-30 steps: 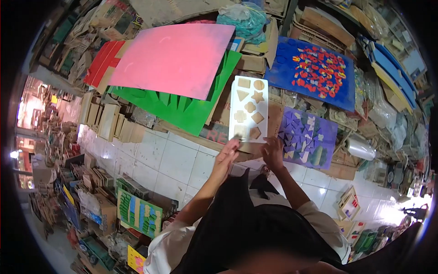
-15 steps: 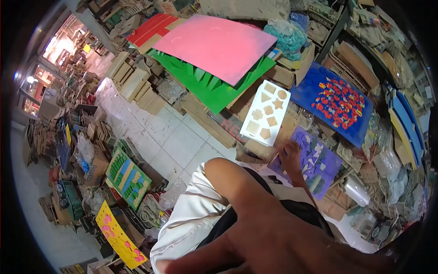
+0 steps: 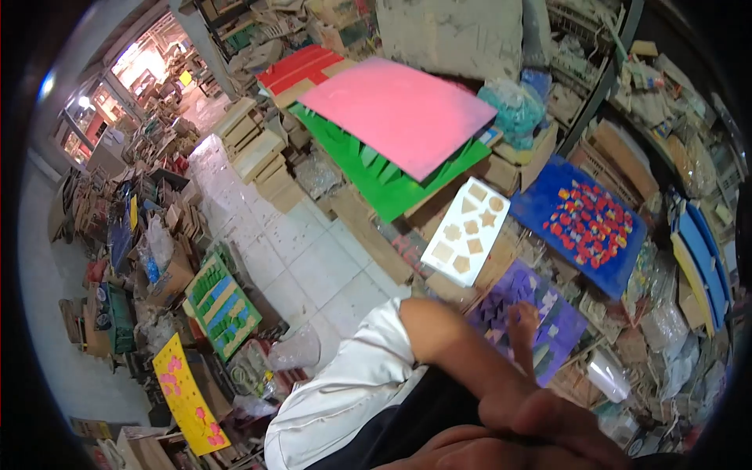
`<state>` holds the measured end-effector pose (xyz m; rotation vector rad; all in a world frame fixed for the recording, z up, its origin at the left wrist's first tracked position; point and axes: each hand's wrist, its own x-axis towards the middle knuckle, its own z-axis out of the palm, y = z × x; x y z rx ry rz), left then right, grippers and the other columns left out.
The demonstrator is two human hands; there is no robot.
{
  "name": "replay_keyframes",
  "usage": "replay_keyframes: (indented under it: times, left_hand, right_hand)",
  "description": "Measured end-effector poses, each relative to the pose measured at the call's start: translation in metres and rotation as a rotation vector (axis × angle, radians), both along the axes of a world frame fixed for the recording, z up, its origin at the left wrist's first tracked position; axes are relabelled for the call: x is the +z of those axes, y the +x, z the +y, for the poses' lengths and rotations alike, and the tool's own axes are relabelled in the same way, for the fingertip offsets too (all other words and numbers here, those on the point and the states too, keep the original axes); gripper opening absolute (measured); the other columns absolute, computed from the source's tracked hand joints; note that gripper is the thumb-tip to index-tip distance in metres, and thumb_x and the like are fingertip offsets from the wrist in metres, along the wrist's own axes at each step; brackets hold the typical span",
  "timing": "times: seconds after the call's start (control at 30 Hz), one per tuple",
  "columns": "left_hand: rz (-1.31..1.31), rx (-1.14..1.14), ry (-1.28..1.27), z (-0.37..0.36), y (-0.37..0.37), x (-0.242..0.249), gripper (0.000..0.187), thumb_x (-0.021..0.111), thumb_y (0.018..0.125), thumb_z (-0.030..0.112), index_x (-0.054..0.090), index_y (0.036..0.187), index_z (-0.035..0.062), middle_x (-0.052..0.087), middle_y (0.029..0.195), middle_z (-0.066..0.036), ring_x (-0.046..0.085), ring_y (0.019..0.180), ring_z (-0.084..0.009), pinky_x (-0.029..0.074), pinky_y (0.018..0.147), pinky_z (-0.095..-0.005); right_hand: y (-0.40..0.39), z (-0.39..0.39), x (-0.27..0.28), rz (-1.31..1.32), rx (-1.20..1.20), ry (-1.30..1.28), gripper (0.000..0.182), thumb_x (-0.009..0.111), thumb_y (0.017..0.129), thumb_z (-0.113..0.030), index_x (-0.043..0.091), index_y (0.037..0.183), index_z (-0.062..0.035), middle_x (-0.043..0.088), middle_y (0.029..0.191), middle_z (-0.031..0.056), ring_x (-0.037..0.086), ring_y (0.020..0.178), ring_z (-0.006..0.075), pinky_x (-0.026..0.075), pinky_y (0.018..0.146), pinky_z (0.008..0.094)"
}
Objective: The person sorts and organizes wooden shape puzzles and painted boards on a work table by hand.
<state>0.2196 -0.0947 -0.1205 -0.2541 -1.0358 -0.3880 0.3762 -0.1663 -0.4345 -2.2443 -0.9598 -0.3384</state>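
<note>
My right hand (image 3: 523, 319) reaches over a purple board (image 3: 565, 319) covered with small dark and pale pieces; its fingers are loosely extended and hold nothing visible. Very near the camera, my left hand (image 3: 540, 429) looms dark at the bottom, partly cut off by the frame edge, with its fingers bent and mostly hidden. Just beyond the purple board lies a white panel (image 3: 486, 222) with tan shapes such as a star, a triangle and a circle. To its right is a blue board (image 3: 539, 194) bearing many red, orange and yellow pieces.
A large pink sheet (image 3: 399, 110) rests over a green board (image 3: 392, 200), beside a red panel (image 3: 301, 69). Green-and-blue artwork (image 3: 222, 305) and a yellow flowered sheet (image 3: 188, 399) stand at left. Cluttered cartons and plastic line both sides of the white tiled floor (image 3: 301, 258).
The view has shifted, so the boards appear lower and further right. My right hand has moved from the purple board's edge over its middle. My left hand, spread before, now looks more bent.
</note>
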Motion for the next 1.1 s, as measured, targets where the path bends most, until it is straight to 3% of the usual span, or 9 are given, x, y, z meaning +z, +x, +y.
replay_keyframes:
  times: [0.07, 0.13, 0.23, 0.27, 0.33, 0.43, 0.47, 0.53, 1.1]
  left_hand:
    - [-0.087, 0.159, 0.018, 0.011, 0.005, 0.005, 0.071, 0.041, 0.086, 0.053, 0.034, 0.125, -0.0052, 0.043, 0.124, -0.014, 0.047, 0.106, -0.0166, 0.038, 0.089, -0.0292]
    - [-0.098, 0.212, 0.517, 0.067, -0.001, 0.0, 0.063, 0.043, 0.086, 0.052, 0.046, 0.117, -0.0028, 0.05, 0.116, -0.016, 0.052, 0.102, -0.0225, 0.039, 0.087, -0.0315]
    - [-0.309, 1.02, 0.921, 0.155, -0.007, 0.02, 0.03, 0.061, 0.081, 0.027, 0.062, 0.094, 0.0001, 0.063, 0.08, -0.014, 0.061, 0.077, -0.0309, 0.047, 0.072, -0.0341]
    - [-0.319, 0.968, 0.902, 0.155, -0.004, 0.037, 0.03, 0.061, 0.081, 0.027, 0.062, 0.094, 0.0001, 0.063, 0.08, -0.014, 0.061, 0.077, -0.0309, 0.047, 0.072, -0.0341]
    - [-0.413, 1.596, 0.748, 0.227, -0.06, 0.072, 0.029, 0.055, 0.084, 0.031, 0.058, 0.089, 0.0024, 0.059, 0.077, -0.012, 0.058, 0.08, -0.0246, 0.044, 0.076, -0.0331]
    - [-0.391, 2.51, 0.346, 0.302, -0.099, 0.113, 0.033, 0.045, 0.087, 0.037, 0.052, 0.083, 0.0057, 0.054, 0.072, -0.009, 0.052, 0.084, -0.0152, 0.039, 0.081, -0.0316]
    - [-1.016, 1.941, 1.077, 0.336, -0.135, 0.183, 0.038, 0.044, 0.089, 0.032, 0.051, 0.112, 0.0028, 0.045, 0.124, -0.013, 0.04, 0.116, -0.0242, 0.029, 0.098, -0.0378]
    - [-0.778, 2.061, 0.433, 0.308, -0.135, 0.215, 0.047, 0.054, 0.082, 0.042, 0.051, 0.116, 0.0094, 0.05, 0.119, -0.006, 0.048, 0.106, -0.0192, 0.035, 0.094, -0.0317]
    - [-0.406, 2.016, 0.11, 0.292, -0.051, 0.185, 0.043, 0.055, 0.082, 0.038, 0.05, 0.11, 0.0053, 0.052, 0.103, -0.007, 0.05, 0.09, -0.0202, 0.04, 0.083, -0.0331]
  right_hand:
    - [0.004, 0.004, -0.011, 0.026, 0.035, 0.07, 0.011, 0.068, 0.067, -0.012, 0.06, 0.072, -0.0071, 0.061, 0.087, 0.0116, 0.056, 0.087, 0.0299, 0.041, 0.076, 0.0411]
    - [0.003, 0.015, -0.005, 0.073, 0.039, 0.04, 0.01, 0.068, 0.068, -0.01, 0.06, 0.072, -0.0063, 0.061, 0.086, 0.0119, 0.056, 0.085, 0.0296, 0.042, 0.077, 0.0402]
    - [-0.004, 0.051, 0.065, 0.172, 0.037, 0.249, 0.01, 0.065, 0.07, -0.006, 0.058, 0.075, -0.0031, 0.062, 0.088, 0.0124, 0.057, 0.083, 0.0289, 0.044, 0.075, 0.0369]
    - [-0.017, 0.066, 0.114, 0.181, 0.043, 0.361, 0.01, 0.064, 0.071, -0.005, 0.057, 0.078, -0.0026, 0.062, 0.088, 0.0125, 0.058, 0.081, 0.0284, 0.045, 0.073, 0.0355]
    - [-0.047, 0.086, 0.206, 0.275, 0.231, 0.463, 0.011, 0.063, 0.073, -0.005, 0.058, 0.082, -0.0014, 0.061, 0.082, 0.0137, 0.059, 0.074, 0.0268, 0.046, 0.067, 0.0348]
    - [-0.098, 0.111, 0.298, 0.362, 0.924, 0.852, 0.012, 0.063, 0.076, -0.008, 0.056, 0.079, 0.0016, 0.059, 0.073, 0.0136, 0.059, 0.063, 0.0264, 0.048, 0.058, 0.0368]
    - [-0.11, 0.122, 0.335, 0.287, 1.128, 0.782, 0.014, 0.063, 0.076, -0.009, 0.054, 0.074, 0.0019, 0.059, 0.071, 0.0126, 0.056, 0.054, 0.0248, 0.045, 0.051, 0.0356]
    - [-0.136, 0.156, 0.346, 0.074, 1.236, 1.0, 0.017, 0.058, 0.081, -0.013, 0.053, 0.074, 0.0023, 0.058, 0.07, 0.0132, 0.053, 0.048, 0.0234, 0.042, 0.046, 0.0357]
    - [-0.233, 0.327, 0.372, -0.132, 1.279, 0.808, 0.022, 0.053, 0.075, -0.01, 0.046, 0.056, -0.0028, 0.048, 0.062, 0.0104, 0.044, 0.047, 0.0187, 0.035, 0.044, 0.0307]
